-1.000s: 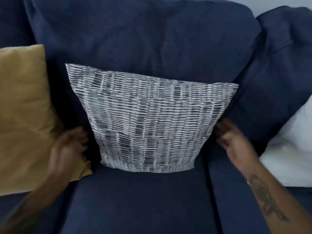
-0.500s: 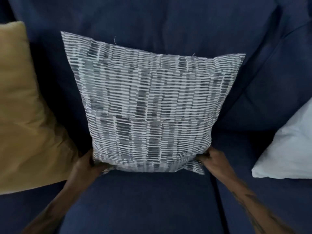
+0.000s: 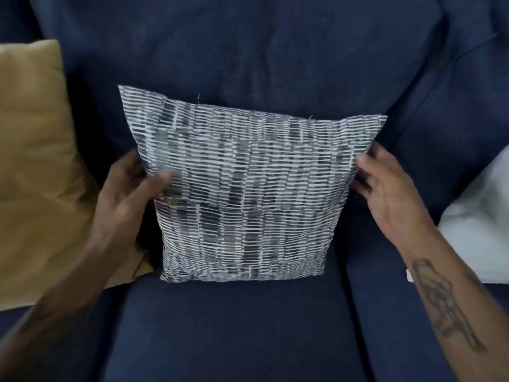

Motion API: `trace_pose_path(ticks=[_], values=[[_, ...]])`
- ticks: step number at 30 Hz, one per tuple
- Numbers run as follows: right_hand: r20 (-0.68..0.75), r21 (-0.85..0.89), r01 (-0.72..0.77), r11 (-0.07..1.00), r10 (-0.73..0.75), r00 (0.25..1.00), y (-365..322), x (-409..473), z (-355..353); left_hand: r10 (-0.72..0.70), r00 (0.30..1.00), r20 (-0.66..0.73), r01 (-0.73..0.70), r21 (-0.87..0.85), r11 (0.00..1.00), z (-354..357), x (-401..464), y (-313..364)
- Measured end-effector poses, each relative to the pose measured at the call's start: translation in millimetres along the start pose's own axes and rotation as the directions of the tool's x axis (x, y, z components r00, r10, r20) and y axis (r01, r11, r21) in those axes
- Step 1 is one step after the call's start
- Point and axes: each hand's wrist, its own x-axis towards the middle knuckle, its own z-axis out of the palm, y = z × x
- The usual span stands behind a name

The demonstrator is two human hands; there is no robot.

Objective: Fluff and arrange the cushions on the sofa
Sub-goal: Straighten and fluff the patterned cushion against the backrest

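You had the patterned cushion (image 3: 242, 188) standing upright on the middle seat of the navy sofa (image 3: 248, 332), its back leaning against the sofa's backrest and its lower edge resting on the seat cushion. The cover was grey and white, printed in short horizontal dashes, and two loose threads stuck up from its top seam.

Your left hand (image 3: 129, 188) was at the cushion's left edge, about halfway up: the thumb lay across the front of the fabric while the fingers went behind the edge, so that hand was gripping the cushion. Your right hand (image 3: 385, 186) was at the right edge at much the same height, fingers spread and loosely curled, with the fingertips touching the side seam; it looked open against the cushion rather than clamped on it, though motion blur made the exact contact hard to read. A tattoo ran along your right forearm.

A mustard cushion (image 3: 38, 161) leaned at the sofa's left end, just beside the patterned one, its lower corner reaching behind your left forearm. A white cushion (image 3: 479, 224) sat at the right end, apart from the patterned cushion, with your right wrist between the two.
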Motion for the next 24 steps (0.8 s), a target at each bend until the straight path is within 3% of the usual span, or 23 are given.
trace_pose_path(ticks=[2, 6, 16, 24], values=[[-0.082, -0.015, -0.043, 0.999, 0.042, 0.996, -8, 14, 15, 0.065, 0.995, -0.079, -0.061, 0.048, 0.997, 15, 15, 23], [-0.218, -0.040, -0.110, 0.993, 0.099, 0.971, 2, 29, 23, 0.062, 0.986, -0.153, -0.038, 0.159, 0.987, 21, 35, 29], [-0.226, -0.064, -0.077, 0.995, 0.060, 0.972, 2, 16, 20, 0.071, 0.975, -0.211, -0.044, 0.129, 0.991, 16, 31, 35], [-0.273, -0.217, -0.077, 0.973, 0.015, 0.962, 6, 1, 27, 0.076, 0.964, -0.254, -0.034, 0.165, 0.986, 24, 21, 35]])
